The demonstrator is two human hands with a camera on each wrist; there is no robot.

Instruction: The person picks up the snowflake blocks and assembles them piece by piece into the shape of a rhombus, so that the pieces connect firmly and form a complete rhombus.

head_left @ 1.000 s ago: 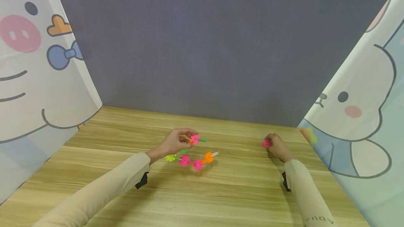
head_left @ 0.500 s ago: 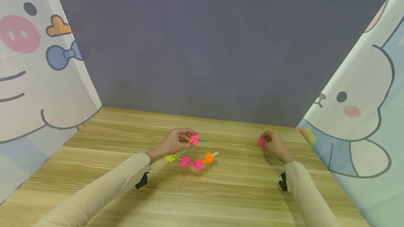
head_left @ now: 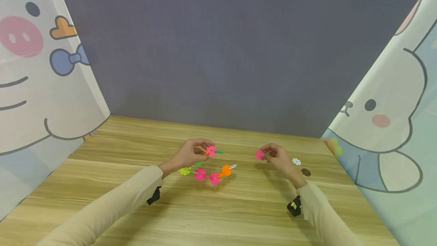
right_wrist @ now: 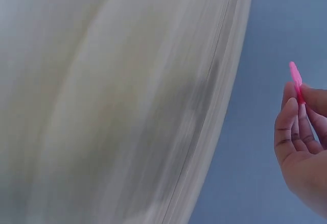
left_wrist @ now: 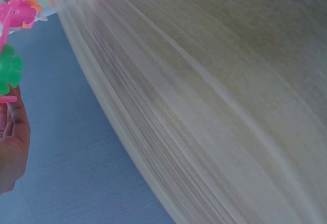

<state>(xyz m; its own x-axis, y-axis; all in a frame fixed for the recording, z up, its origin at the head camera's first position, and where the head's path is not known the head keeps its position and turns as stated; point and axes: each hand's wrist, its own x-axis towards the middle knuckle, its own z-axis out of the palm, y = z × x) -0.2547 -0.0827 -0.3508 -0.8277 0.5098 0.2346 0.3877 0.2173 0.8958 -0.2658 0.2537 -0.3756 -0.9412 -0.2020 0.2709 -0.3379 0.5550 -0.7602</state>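
Note:
My left hand pinches one end of a chain of notched, flower-shaped interlocking discs. A pink disc with a green disc on its side sits at the fingertips. Lower in the chain come a yellow-green disc, pink ones and an orange disc, with a white disc at the free end. In the left wrist view part of the chain shows, with a green disc near the fingers. My right hand pinches a single pink disc, apart from the chain; its edge shows in the right wrist view.
A loose white disc and a brown disc lie on the wooden table right of my right hand. A dark grey panel stands behind the table, with cartoon-printed sheets at both sides.
My right hand has picked up the pink disc and moved left with it, uncovering the white and brown discs. The left hand and the chain have stayed in place.

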